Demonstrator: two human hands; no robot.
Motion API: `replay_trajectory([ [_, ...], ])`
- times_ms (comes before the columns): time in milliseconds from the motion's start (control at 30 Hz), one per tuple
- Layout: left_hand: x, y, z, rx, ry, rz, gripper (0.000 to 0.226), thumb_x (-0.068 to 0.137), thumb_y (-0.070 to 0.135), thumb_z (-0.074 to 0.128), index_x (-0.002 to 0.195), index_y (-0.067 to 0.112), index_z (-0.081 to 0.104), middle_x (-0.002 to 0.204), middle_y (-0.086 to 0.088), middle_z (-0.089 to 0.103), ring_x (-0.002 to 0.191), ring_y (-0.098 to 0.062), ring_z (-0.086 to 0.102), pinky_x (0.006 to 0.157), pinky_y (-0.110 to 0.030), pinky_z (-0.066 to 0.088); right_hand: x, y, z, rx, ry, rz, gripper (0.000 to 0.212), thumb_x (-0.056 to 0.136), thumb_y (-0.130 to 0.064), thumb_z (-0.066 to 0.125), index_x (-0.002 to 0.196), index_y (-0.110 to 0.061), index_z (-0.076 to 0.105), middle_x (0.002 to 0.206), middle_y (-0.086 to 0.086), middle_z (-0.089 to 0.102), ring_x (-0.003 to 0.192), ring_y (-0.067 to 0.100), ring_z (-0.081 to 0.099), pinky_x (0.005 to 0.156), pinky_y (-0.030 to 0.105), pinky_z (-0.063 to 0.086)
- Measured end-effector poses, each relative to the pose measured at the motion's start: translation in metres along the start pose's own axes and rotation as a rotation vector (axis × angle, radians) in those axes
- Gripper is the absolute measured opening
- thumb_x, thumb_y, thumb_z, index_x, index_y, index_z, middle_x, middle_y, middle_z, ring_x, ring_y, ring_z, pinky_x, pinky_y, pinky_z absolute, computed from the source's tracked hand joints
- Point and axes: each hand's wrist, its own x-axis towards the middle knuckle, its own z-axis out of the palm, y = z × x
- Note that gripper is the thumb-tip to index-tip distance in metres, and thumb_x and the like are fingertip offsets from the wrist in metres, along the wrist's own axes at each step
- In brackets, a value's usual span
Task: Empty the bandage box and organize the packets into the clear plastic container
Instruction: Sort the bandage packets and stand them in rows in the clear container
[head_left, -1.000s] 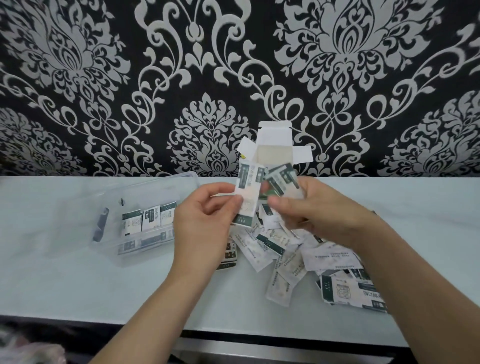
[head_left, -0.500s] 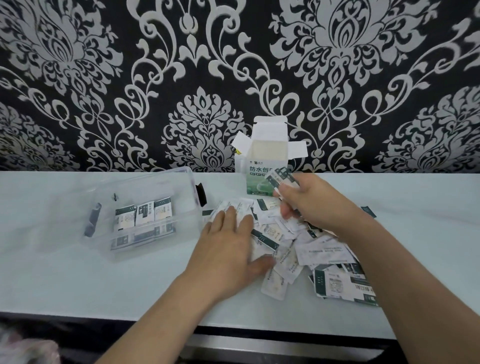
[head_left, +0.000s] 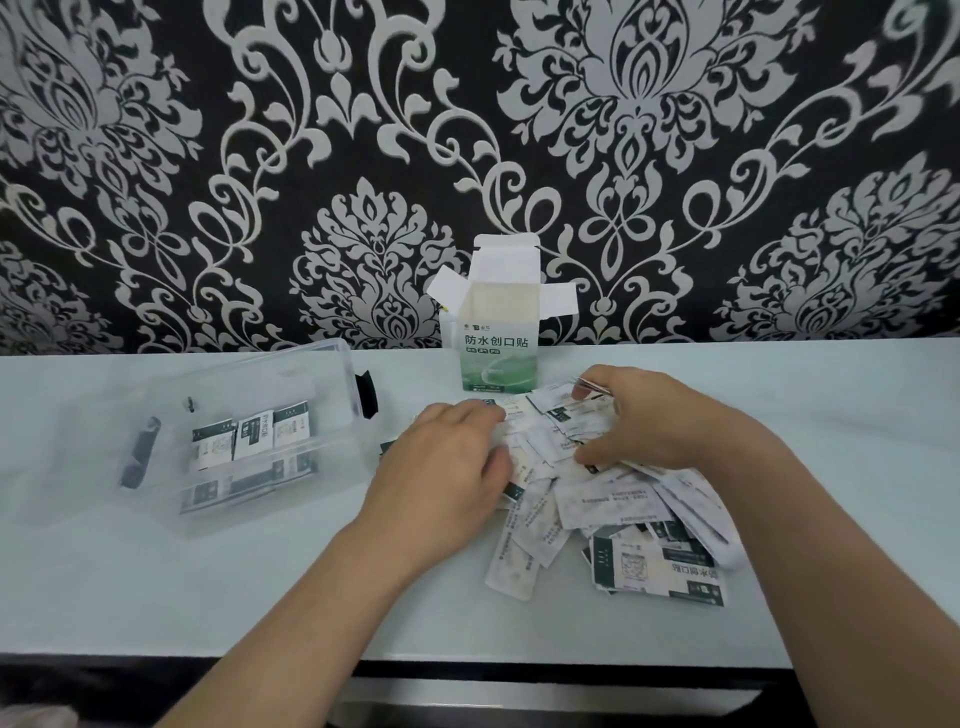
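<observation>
Surface: a pale countertop (head_left: 156, 597) is seen, dark-edged at the near side.
Loose packets (head_left: 613, 504): scattered in a heap right of centre, overlapping.
Left hand (head_left: 441, 467): laid palm down on the heap's left side, fingers straight and close together.
Right hand (head_left: 654, 421): arched over the heap's far part, fingers and thumb curled round a bunch of packets.
Clear plastic container (head_left: 291, 358): placed to the left, apart from the heap; three packets (head_left: 254, 436) are stood side by side inside.
Bandage box (head_left: 498, 353): stood upright behind the heap, flaps open.
Wall: covered in black-and-silver damask wallpaper (head_left: 363, 156).
</observation>
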Motion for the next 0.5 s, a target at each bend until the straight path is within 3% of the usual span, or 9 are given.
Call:
replay_trajectory([
  [100, 0.02, 0.007, 0.01, 0.05, -0.035, -0.102, 0.033, 0.098, 0.039, 0.04, 0.12, 0.019, 0.054, 0.114, -0.001, 0.063, 0.103, -0.026, 0.052, 0.079, -0.034, 0.037, 0.002, 0.01, 0.002, -0.018, 0.015, 0.046, 0.069, 0.075, -0.036, 0.081, 0.134, -0.025, 0.046, 0.127, 0.0, 0.057, 0.109, 0.02, 0.053, 0.088, 0.03, 0.043],
  [167, 0.03, 0.008, 0.016, 0.092, -0.087, -0.15, 0.035, 0.098, 0.043, 0.043, 0.121, 0.019, 0.054, 0.111, -0.004, 0.064, 0.102, -0.028, 0.051, 0.08, -0.035, 0.038, 0.004, 0.014, 0.004, -0.043, -0.005, 0.065, 0.075, 0.075, -0.04, 0.079, 0.139, -0.023, 0.044, 0.134, 0.0, 0.053, 0.115, 0.021, 0.051, 0.093, 0.031, 0.044],
  [300, 0.04, 0.014, 0.018, -0.014, -0.034, -0.191, 0.024, 0.091, 0.03, 0.06, 0.115, 0.024, 0.06, 0.109, 0.0, 0.057, 0.1, -0.021, 0.052, 0.078, -0.026, 0.032, 0.005, 0.016, 0.004, -0.035, -0.024, 0.052, 0.055, 0.078, -0.035, 0.077, 0.125, -0.023, 0.053, 0.114, -0.001, 0.057, 0.098, 0.018, 0.055, 0.083, 0.03, 0.047],
  [400, 0.042, 0.016, 0.017, -0.174, 0.02, -0.257, 0.015, 0.087, 0.018, 0.065, 0.098, 0.027, 0.068, 0.092, 0.008, 0.056, 0.086, -0.011, 0.053, 0.071, -0.02, 0.035, 0.006, 0.016, 0.003, -0.012, 0.0, 0.029, 0.037, 0.08, -0.026, 0.073, 0.115, -0.022, 0.061, 0.092, -0.003, 0.059, 0.078, 0.015, 0.057, 0.067, 0.027, 0.047],
  [500, 0.042, 0.014, 0.012, -0.31, 0.051, -0.289, 0.02, 0.085, 0.007, 0.065, 0.086, 0.027, 0.071, 0.075, 0.014, 0.059, 0.07, -0.002, 0.054, 0.061, -0.013, 0.039, 0.007, 0.018, 0.004, 0.048, 0.073, 0.004, 0.019, 0.08, -0.017, 0.068, 0.098, -0.022, 0.071, 0.079, -0.002, 0.063, 0.069, 0.015, 0.06, 0.056, 0.024, 0.047],
])
